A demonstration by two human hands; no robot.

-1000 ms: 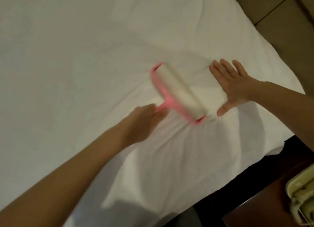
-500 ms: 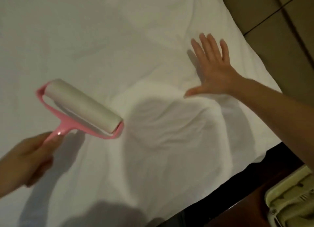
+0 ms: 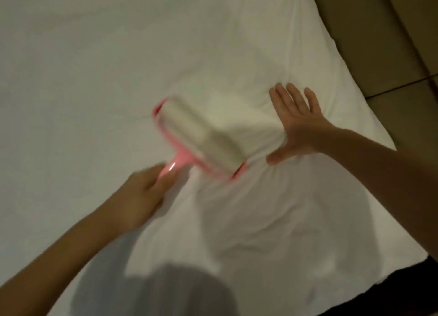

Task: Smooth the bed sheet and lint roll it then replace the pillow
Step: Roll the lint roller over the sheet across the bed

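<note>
The left hand (image 3: 142,197) gripped the lint roller (image 3: 201,135) by its handle, roll on the bed sheet (image 3: 94,67); the right hand (image 3: 301,126), fingers straight, pressed the sheet just beside it, probably keeping cloth taut. The pillow was out of view.

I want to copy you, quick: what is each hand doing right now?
Left hand: grips the pink lint roller by its handle.
Right hand: open, flat on the bed sheet.

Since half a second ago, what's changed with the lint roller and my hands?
The left hand swung the lint roller from the left side of the bed sheet back to the right, so its drum now lies close beside the right hand. Unchanged: the left hand grips the pink handle, and the right hand lies flat on the wrinkled sheet.
</note>
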